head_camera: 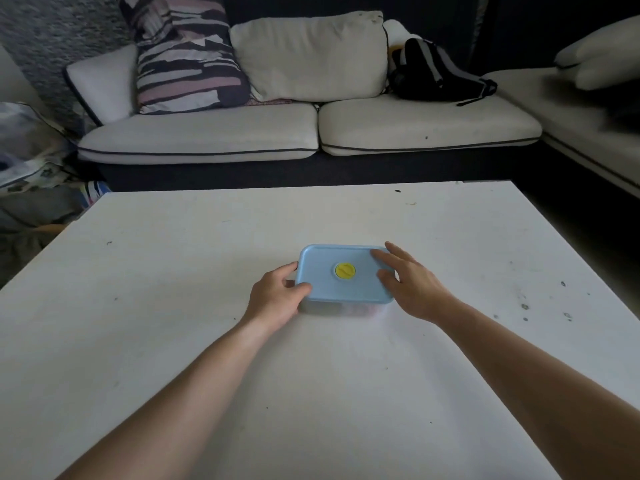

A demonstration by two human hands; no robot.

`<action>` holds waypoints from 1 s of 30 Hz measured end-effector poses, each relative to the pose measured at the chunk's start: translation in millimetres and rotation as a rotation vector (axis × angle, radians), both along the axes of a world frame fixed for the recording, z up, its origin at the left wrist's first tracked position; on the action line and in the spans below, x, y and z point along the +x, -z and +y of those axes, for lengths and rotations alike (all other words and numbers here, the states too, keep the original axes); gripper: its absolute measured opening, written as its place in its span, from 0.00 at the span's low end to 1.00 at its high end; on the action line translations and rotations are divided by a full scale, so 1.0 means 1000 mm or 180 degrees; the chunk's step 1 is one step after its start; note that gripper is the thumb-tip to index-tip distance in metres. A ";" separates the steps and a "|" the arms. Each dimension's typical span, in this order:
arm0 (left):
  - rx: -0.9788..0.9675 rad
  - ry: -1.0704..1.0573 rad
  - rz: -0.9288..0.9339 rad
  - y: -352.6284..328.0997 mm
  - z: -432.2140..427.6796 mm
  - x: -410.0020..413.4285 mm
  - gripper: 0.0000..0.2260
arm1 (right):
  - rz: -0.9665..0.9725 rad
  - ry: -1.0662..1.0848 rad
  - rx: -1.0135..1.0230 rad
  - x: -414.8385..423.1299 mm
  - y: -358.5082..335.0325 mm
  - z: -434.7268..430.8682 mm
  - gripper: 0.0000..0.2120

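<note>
As I judge it, the work is only beginning. The food box point(341, 310) sits shut on the table at my twelve o'clock, near the table's middle, and its lid point(322, 285) is still seated flat all round. Nothing is lifted or taken out, so opening it is all left to do.

My left hand point(277, 299) grips the box's nine o'clock end, with the fingers curled round the end wall and the thumb on the lid's near corner. My right hand point(412, 285) lies at the three o'clock end. Its fingers are straight and a little spread, resting on top of the lid without clamping it.

- **Sofa point(207, 133):** It runs from ten to two o'clock beyond the table, with soft pale fabric seats edged in dark piping on a dark base.
- **Table point(173, 306):** Broad, flat and matt white, scuffed and speckled with small dark marks.
- **Striped cushion point(187, 64):** At eleven o'clock, plump, with jagged bands of pink, white and near-black.
- **Backpack point(433, 71):** At one o'clock, black limp fabric, slumped on the seat.
- **Food box:** A shallow rectangle with rounded corners and a clear plastic base. The contents are too blurred to tell.
- **Lid:** Smooth pale blue plastic with a low raised rim.
- **Knob point(345, 270):** Small, round and yellow, set at the lid's centre, with a groove across it.
</note>
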State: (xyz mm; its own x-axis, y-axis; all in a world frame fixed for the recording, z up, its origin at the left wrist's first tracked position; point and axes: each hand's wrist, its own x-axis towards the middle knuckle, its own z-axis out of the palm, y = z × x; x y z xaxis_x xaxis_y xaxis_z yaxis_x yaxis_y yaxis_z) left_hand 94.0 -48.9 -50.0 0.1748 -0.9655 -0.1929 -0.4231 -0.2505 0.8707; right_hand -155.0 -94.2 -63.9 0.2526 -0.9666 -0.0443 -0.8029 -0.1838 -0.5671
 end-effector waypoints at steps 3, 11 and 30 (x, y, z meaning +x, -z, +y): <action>-0.0089 -0.0264 0.0011 0.002 -0.005 0.002 0.12 | -0.0109 0.0099 -0.0102 0.004 0.000 -0.010 0.19; -0.0169 -0.0380 0.0054 0.013 -0.020 0.006 0.18 | -0.0342 0.0409 -0.0323 0.006 0.003 -0.029 0.12; -0.1033 0.0586 -0.2879 0.010 -0.010 -0.008 0.12 | 0.1180 0.0351 -0.0860 0.026 -0.012 0.009 0.18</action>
State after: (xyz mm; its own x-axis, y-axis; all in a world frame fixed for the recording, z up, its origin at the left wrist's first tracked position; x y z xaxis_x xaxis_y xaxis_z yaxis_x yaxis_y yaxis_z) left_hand 86.3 -58.4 -60.3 -0.0330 -0.9750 0.2197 -0.9736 0.0810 0.2132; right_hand -129.3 -85.1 -51.9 0.1625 -0.9760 0.1447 -0.9652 -0.1877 -0.1821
